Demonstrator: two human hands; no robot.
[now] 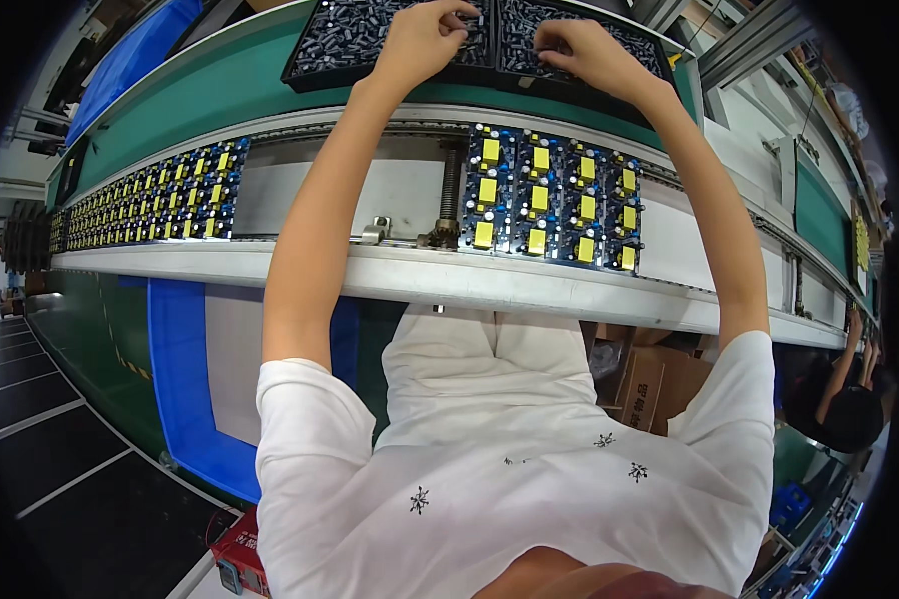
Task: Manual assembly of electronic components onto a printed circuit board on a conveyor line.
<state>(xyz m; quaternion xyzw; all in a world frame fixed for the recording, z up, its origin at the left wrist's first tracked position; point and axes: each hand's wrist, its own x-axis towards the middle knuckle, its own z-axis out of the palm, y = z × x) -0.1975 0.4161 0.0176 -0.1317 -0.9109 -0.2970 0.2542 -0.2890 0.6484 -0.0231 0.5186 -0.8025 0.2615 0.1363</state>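
Two black trays lie side by side at the far edge, a left tray (291, 74) and a right tray (659, 62), both heaped with small dark cylindrical parts that look like capacitors. My left hand (428, 40) hovers over the right part of the left tray, its fingers curled in. Over the right tray, my right hand (591, 52) is bent inward with thumb and fingers drawn together. Whatever lies between the fingertips of either hand is too small to make out. Between my forearms, a group of dark circuit boards (537, 200) with yellow blocks sits on the conveyor.
More populated boards (160, 195) stand in rows on the conveyor to the left. A metal rail (420, 275) runs along its near side. Below at left is a blue bin (175, 399); a cardboard box (659, 384) sits below at right. Another person (854, 399) works at far right.
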